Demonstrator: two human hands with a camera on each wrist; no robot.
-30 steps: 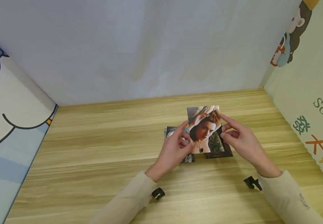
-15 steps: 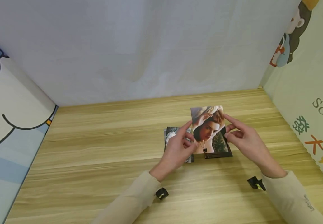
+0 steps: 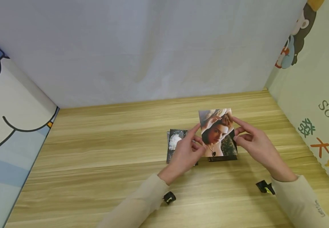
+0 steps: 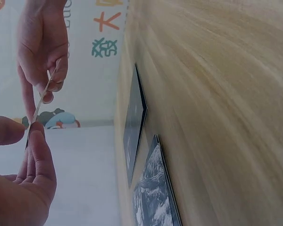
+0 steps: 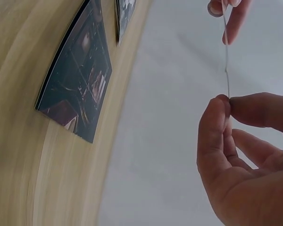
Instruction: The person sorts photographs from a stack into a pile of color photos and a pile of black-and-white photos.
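Two hands, my left (image 3: 186, 151) and right (image 3: 253, 146), each hold a light pinching grip on the photo's (image 3: 217, 133) side edges above the desk (image 3: 96, 164), best kept level and unbent.

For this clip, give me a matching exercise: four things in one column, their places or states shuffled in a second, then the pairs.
Things:
1. portrait photo
2. dark photo
3. grey photo
4. left hand

States:
A. lies flat on the table, under the lifted photo
B. pinches the photo's left edge
C. held up off the table by both hands
D. lies flat, left of the dark one

Pairs: 1-C, 2-A, 3-D, 4-B
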